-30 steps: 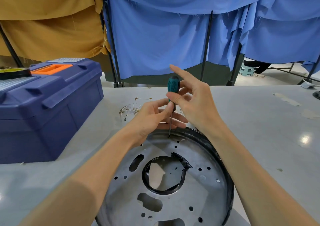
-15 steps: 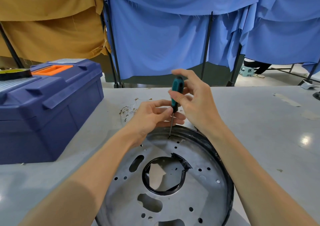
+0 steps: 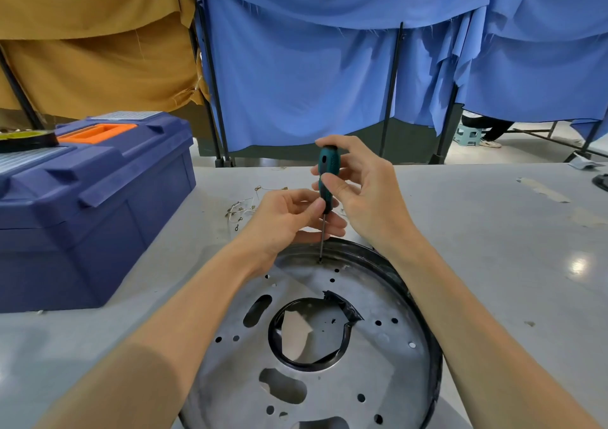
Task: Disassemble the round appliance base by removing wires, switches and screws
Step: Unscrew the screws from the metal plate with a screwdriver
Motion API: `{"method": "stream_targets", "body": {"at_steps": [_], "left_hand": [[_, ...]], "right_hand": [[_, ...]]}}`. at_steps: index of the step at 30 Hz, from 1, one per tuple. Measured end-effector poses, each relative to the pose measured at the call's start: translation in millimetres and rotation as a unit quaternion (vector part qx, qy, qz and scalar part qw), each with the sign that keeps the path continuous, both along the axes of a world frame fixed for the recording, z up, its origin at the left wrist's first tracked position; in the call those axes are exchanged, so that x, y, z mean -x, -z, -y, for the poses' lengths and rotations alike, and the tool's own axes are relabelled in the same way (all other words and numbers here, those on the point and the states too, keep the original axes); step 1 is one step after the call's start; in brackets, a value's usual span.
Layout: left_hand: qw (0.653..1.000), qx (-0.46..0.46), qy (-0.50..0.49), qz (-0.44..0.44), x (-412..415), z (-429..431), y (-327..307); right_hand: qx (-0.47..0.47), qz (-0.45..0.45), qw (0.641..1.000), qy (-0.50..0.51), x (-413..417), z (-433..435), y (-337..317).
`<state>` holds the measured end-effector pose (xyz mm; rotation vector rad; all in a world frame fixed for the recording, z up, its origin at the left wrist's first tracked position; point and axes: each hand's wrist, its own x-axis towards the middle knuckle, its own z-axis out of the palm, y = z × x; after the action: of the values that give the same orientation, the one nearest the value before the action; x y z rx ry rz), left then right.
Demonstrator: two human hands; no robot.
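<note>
Perforated round base (image 3: 378,372); at 12 o'clock, right hand (image 3: 368,198) and left hand (image 3: 283,219) pinch the upright screwdriver (image 3: 326,175), tip seemingly on a screw (image 3: 320,261).

1. The single view comes from a head-worn camera above the near side of the round base (image 3: 378,372), facing forward and down across it.
2. It sits close: the round base fills the lower middle of the frame and runs off the bottom edge.
3. The wide lens also takes in the desk (image 3: 493,247) around the base, a toolbox (image 3: 98,214) to its left, and blue curtains (image 3: 296,83) beyond it.
</note>
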<state>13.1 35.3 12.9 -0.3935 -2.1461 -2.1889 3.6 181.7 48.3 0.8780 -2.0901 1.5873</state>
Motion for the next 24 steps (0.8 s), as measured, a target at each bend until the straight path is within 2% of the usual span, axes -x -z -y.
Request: {"method": "stream_targets", "body": {"at_steps": [8, 24], "left_hand": [[1.0, 0.002, -0.005, -0.001, -3.7, -1.3, -1.6], [1.0, 0.025, -0.018, 0.0, -2.3, -0.8, -0.1]], "right_hand": [[0.016, -0.011, 0.999, 0.03, 1.1, -1.5, -2.0], [0.008, 0.003, 1.0, 0.004, 2.8, 0.2, 1.2]]}}
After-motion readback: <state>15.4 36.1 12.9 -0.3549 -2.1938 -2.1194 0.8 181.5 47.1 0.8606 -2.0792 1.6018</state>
